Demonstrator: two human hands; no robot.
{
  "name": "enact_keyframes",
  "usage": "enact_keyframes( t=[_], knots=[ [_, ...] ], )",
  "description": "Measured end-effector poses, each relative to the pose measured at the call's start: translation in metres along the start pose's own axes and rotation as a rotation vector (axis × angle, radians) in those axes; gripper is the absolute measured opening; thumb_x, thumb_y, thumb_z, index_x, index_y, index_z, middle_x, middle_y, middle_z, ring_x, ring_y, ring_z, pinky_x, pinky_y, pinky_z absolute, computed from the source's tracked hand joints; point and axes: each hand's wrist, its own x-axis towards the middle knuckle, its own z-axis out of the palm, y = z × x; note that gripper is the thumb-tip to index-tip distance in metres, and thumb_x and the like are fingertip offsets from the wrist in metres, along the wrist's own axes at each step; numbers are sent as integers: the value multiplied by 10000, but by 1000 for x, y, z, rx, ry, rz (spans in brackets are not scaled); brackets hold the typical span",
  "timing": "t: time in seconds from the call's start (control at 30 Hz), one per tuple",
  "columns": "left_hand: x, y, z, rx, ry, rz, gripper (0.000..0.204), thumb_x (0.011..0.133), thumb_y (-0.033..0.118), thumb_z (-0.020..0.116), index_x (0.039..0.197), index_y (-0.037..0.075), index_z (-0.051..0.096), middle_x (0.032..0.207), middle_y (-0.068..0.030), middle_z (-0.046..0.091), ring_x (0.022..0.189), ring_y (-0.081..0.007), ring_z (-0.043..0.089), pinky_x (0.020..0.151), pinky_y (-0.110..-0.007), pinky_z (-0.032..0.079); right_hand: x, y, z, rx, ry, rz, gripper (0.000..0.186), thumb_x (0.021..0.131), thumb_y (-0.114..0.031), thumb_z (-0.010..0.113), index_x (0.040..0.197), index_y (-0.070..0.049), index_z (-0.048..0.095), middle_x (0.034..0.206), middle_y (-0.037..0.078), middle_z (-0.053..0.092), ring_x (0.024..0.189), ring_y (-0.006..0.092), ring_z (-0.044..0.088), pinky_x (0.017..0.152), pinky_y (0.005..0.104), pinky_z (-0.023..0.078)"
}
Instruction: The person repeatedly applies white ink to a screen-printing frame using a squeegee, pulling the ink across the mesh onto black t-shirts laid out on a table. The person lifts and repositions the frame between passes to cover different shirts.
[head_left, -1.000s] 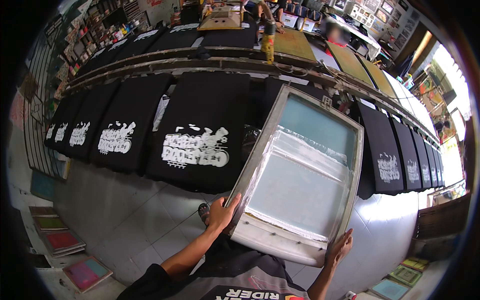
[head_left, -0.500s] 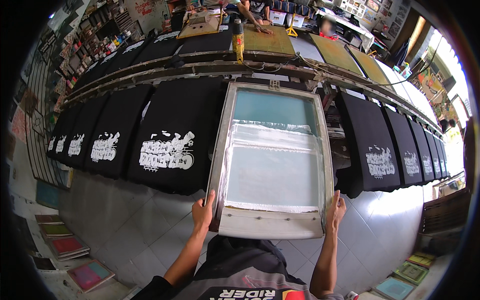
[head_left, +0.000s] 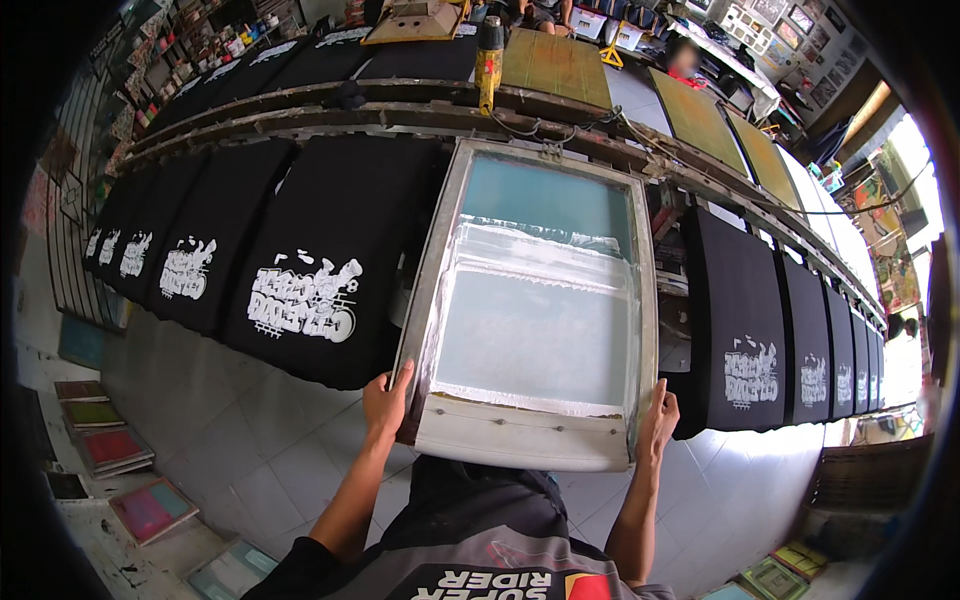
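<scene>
Between my hands is a screen-printing frame [head_left: 423, 300], with a pale grey border and a blue-green mesh [head_left: 560, 200]. White ink [head_left: 540, 250] lies in a ridged band across the mesh, and another white line runs along its near end. Closed around the frame's near left side is my left hand [head_left: 387, 405], thumb up along the edge. My right hand [head_left: 657, 415] grips the near right side the same way. Fingers of both hands are partly hidden by the frame. The far end of the frame meets a metal clamp [head_left: 550, 150] on the rail.
Black shirts with white prints [head_left: 300, 300] lie on boards to the left, and more black shirts [head_left: 750, 370] to the right. A yellow heat gun or torch-like tool [head_left: 488, 70] stands on the rail [head_left: 400, 98]. Yellowish screens [head_left: 555, 70] lie beyond. Small coloured screens [head_left: 150, 508] rest at lower left.
The view has turned a little, and the frame with both my hands sits slightly further left in it. A co-worker's hand has left the far yellowish screen. My grip looks the same.
</scene>
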Motion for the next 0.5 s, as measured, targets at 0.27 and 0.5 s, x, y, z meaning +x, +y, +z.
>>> enact_keyframes(
  t=[0.27, 0.5],
  knots=[
    [22, 8, -9, 252, -23, 90, 700, 950, 619, 777, 909, -80, 790, 678, -151, 696, 660, -154, 605, 627, -405, 486, 2, 29, 8, 111, -101, -9, 589, 1082, -509, 658, 1243, 56, 620, 975, 177, 764, 861, 156, 636, 767, 324, 502],
    [26, -1, 1, 200, -11, 23, 659, 953, 600, 785, 934, -58, 797, 709, -109, 714, 668, -140, 585, 636, -394, 479, 3, 36, 15, 118, -122, -28, 556, 1086, -479, 669, 1231, 56, 632, 1009, 165, 755, 899, 174, 649, 807, 341, 516]
  ],
)
